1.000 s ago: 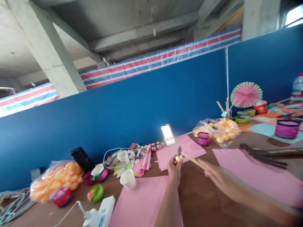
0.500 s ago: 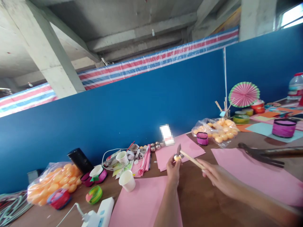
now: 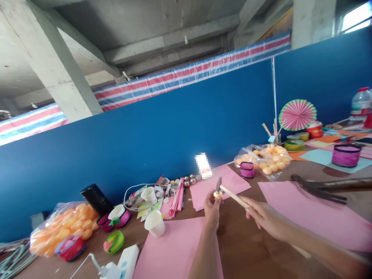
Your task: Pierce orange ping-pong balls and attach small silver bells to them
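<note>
My left hand [image 3: 212,209] is closed around a small ball [image 3: 217,195], yellow-orange with a shiny part on top, held above the brown table. My right hand [image 3: 263,215] grips the pale wooden handle of a hammer [image 3: 235,197]. Its dark metal head is right at the ball, partly overlapping it; whether the two touch I cannot tell. The handle's far end shows below my right forearm. Beyond the hands lies a pink sheet [image 3: 232,180], and another pink sheet [image 3: 171,248] lies partly under my left forearm.
Several shiny metallic balls [image 3: 186,181] rest near the blue partition [image 3: 174,135]. Bags of orange balls [image 3: 65,228] stand at left and back right. A white paper cup [image 3: 155,224], a power strip [image 3: 128,261] and a forked dark tool [image 3: 319,188] also lie on the table.
The hammer's handle has tilted, so its far end now shows below my right forearm. My right hand has shifted slightly. My left hand still holds the ball, and the view has moved a little.
</note>
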`<state>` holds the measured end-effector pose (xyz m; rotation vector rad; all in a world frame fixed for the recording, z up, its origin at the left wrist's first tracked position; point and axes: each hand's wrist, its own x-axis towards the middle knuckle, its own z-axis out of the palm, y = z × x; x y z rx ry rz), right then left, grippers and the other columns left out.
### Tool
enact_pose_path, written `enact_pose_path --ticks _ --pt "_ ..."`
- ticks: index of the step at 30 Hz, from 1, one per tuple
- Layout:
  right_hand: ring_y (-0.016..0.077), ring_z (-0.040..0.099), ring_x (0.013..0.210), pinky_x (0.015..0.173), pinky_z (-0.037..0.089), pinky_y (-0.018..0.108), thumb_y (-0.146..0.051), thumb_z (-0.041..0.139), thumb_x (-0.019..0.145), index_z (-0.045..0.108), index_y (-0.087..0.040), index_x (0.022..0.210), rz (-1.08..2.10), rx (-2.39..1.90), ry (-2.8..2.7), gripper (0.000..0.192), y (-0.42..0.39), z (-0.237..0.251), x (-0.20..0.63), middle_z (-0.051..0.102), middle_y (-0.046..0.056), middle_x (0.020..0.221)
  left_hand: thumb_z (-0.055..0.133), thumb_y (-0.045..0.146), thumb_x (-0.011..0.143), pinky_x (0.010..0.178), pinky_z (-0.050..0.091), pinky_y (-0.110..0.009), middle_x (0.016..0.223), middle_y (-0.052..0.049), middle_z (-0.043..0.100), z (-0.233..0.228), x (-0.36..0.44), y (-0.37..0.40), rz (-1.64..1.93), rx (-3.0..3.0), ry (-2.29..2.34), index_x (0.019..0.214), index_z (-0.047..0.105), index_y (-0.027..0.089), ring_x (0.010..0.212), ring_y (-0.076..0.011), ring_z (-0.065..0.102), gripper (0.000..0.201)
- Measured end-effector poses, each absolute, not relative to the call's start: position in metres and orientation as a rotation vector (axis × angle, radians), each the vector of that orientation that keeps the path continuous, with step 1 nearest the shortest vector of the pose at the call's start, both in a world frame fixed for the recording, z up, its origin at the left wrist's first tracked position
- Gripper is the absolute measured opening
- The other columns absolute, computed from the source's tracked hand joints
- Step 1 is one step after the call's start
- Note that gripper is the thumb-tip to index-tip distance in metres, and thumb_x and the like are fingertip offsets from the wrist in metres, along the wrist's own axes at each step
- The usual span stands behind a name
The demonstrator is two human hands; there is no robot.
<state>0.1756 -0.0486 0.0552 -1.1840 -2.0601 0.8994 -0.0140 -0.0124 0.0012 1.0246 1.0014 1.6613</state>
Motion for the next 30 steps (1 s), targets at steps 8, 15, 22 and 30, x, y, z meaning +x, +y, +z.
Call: enact_pose_path --ticks 8,15,22,30 --pt "0.008 0.05 0.044 0.047 0.043 0.022 -0.038 0.028 0.085 0.037 -0.024 0.124 1.026 -1.143 -1.993 0.042 -0.054 0.07 0.174 0.057 -0.002 0.073 0.065 0.036 0.065 0.069 0.044 -0.025 0.087 -0.007 0.062 0.003 -0.013 -0.012 1.656 0.881 0.973 0.106 0.058 0.017 0.068 -0.0102 0.056 0.046" --pt "0.0079 0.049 0.045 0.038 0.039 0.019 -0.038 0.028 0.085 0.034 -0.023 0.125 1.072 -1.144 -1.94 0.043 -0.055 0.068 0.174 0.056 -0.001 0.076 0.065 0.034 0.065 0.073 0.045 -0.028 0.087 -0.004 0.062 0.003 -0.014 -0.012 1.685 0.759 0.834 0.109 0.055 0.021 0.07 -0.0101 0.058 0.046" --pt "0.0076 0.049 0.045 0.039 0.04 0.019 -0.038 0.027 0.086 0.033 -0.022 0.125 1.062 -1.162 -1.911 0.043 -0.055 0.067 0.174 0.055 -0.001 0.077 0.065 0.033 0.066 0.072 0.045 -0.026 0.089 -0.005 0.063 0.0 -0.015 -0.009 1.685 0.724 0.799 0.105 0.057 0.019 0.07 -0.0095 0.058 0.042" --pt "0.007 0.049 0.045 0.038 0.04 0.019 -0.039 0.027 0.086 0.035 -0.021 0.124 1.114 -1.148 -1.89 0.043 -0.056 0.074 0.172 0.055 -0.001 0.076 0.066 0.031 0.065 0.069 0.045 -0.025 0.084 -0.006 0.063 0.004 -0.016 -0.01 1.671 0.595 0.739 0.096 0.06 0.016 0.068 -0.0098 0.058 0.035"
